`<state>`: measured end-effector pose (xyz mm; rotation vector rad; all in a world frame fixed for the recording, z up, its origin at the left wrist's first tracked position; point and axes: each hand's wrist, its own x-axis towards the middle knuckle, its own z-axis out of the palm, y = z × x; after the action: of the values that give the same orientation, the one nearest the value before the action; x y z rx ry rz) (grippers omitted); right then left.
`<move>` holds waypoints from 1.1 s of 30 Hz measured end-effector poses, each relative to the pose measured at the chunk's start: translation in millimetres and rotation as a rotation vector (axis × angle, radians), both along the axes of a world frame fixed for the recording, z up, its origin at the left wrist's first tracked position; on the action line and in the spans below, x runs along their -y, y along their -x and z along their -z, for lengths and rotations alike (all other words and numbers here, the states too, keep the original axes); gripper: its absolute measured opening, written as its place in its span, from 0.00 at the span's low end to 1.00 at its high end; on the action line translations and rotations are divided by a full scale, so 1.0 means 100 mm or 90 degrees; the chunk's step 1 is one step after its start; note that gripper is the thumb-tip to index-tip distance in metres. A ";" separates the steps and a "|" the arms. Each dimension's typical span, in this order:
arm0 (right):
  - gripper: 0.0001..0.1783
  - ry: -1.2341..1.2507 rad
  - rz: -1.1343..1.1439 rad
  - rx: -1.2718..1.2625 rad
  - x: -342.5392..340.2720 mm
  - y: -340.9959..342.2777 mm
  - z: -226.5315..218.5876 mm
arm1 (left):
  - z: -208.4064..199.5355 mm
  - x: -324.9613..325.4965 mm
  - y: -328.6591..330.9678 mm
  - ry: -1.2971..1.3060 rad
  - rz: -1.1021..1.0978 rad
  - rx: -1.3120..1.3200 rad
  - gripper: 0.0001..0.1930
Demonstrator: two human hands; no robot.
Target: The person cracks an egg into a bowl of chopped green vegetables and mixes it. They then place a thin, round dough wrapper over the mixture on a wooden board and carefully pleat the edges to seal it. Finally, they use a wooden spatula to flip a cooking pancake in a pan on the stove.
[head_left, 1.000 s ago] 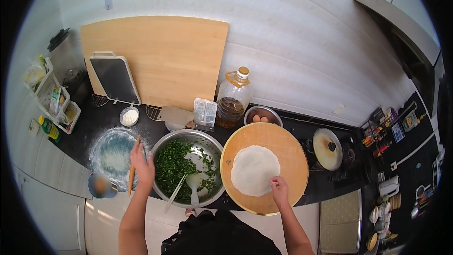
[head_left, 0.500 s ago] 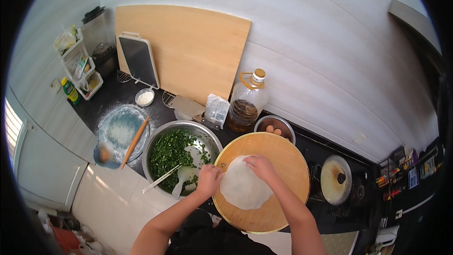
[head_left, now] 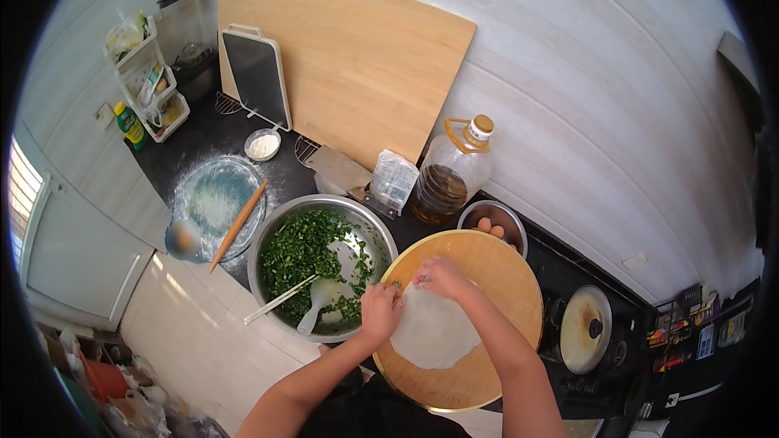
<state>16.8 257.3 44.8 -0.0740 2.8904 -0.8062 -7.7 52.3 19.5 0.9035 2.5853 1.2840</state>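
A pale, flat round of dough (head_left: pixel 434 334) lies on a round wooden board (head_left: pixel 511 316) in front of me. My left hand (head_left: pixel 381 313) is at the dough's upper left edge, its fingers bent and pinched there. Beside it, at the top edge of the dough, my right hand (head_left: pixel 442 277) holds its fingertips pressed together; what lies between them is too small to make out. Left of the board, a big steel bowl (head_left: pixel 377 231) contains chopped greens (head_left: pixel 296 251), with a pale rice paddle (head_left: pixel 318 307) and chopsticks (head_left: pixel 280 300) in it.
Farther left, a rolling pin (head_left: pixel 238 227) lies across a floured round plate (head_left: pixel 213 186), near a small bowl of flour (head_left: pixel 263 145). Behind the board stand a large oil jug (head_left: pixel 450 174) and a bowl of eggs (head_left: pixel 488 225). A lidded pan (head_left: pixel 584 328) sits to the right.
My right hand has lifted from the dough's surface to its upper edge, nearer my left hand, and its fingers have drawn together. The whole view has shifted slightly.
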 end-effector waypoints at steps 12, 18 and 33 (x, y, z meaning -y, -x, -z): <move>0.04 -0.045 -0.012 0.001 0.05 0.06 -0.04 | 0.03 -0.08 0.05 -0.011 0.011 0.003 0.05; 0.05 -0.020 -0.017 0.043 0.06 0.07 -0.13 | 0.02 -0.14 0.06 -0.010 0.005 0.006 0.04; 0.08 0.009 0.014 -0.016 0.10 -0.03 -0.11 | -0.02 -0.25 0.07 -0.031 -0.005 0.011 0.04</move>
<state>20.0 247.8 56.2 -0.0537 2.9145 -0.8365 -14.9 77.5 21.9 0.8871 2.5580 1.3553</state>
